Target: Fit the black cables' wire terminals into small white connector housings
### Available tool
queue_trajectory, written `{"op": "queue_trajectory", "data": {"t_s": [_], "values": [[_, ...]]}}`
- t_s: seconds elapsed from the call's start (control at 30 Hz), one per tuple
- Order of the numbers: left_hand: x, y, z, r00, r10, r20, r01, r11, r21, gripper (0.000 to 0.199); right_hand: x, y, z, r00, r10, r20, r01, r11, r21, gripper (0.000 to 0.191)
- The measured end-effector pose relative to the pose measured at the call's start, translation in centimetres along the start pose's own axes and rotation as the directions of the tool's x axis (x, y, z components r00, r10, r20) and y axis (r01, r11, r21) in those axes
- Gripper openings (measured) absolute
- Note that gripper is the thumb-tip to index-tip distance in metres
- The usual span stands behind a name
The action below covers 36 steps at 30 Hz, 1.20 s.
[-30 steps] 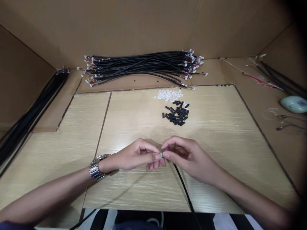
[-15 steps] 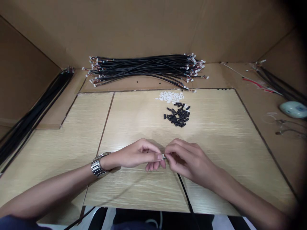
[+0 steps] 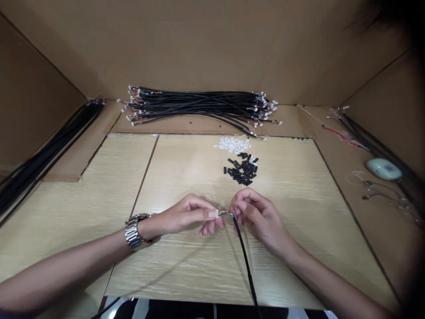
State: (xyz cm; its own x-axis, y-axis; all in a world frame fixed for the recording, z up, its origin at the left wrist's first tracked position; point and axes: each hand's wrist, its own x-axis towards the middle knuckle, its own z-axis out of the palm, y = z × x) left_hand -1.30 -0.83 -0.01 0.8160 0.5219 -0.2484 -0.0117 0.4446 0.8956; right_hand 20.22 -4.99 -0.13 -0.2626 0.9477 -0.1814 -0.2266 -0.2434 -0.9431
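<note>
Head view: I see the right hand (image 3: 260, 217) has eased back from the white connector (image 3: 217, 213), exposing coloured wires (image 3: 225, 212); the left hand (image 3: 184, 216) pinches it over the worktop (image 3: 179, 173), at the black cable (image 3: 245, 252)'s end; half-curled, the right's hold I cannot tell.

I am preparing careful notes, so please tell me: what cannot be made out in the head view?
All in the head view:
Left part of the white connector: hidden by the left hand.
Whether the right hand touches the coloured wires: too small to tell.
Lower end of the held black cable: cut off by the bottom edge.
Marking on the pale green oval object: too blurred.
</note>
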Motion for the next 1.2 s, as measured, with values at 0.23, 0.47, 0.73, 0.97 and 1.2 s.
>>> {"op": "queue_trajectory", "data": {"t_s": [0.23,0.47,0.73,0.97,1.2], "values": [[-0.2,0.0,0.1,1.0,0.005,0.006,-0.005,0.998,0.061,0.031,-0.4,-0.2,-0.1,0.985,0.049,0.168,-0.05,0.999,0.006,0.023],[-0.1,-0.2,0.0,1.0,-0.017,-0.005,0.017,0.999,-0.046,0.029,-0.6,-0.3,0.0,0.989,-0.037,0.146,0.054,0.991,-0.118,0.016],[0.2,-0.6,-0.2,1.0,-0.009,-0.007,0.007,0.979,-0.202,0.027,-0.7,-0.9,0.7,0.958,0.0,0.288,-0.017,0.998,0.058,0.012],[-0.4,0.4,0.5,0.995,0.07,-0.074,-0.055,0.98,0.19,0.025,-1.9,-1.1,1.1,0.961,0.134,0.242,-0.113,0.989,-0.098,0.019],[-1.3,1.6,1.7,0.813,0.582,-0.024,-0.326,0.489,0.809,0.027,-1.8,-1.4,1.0,0.986,0.061,0.158,-0.007,0.946,-0.323,0.016]]}}
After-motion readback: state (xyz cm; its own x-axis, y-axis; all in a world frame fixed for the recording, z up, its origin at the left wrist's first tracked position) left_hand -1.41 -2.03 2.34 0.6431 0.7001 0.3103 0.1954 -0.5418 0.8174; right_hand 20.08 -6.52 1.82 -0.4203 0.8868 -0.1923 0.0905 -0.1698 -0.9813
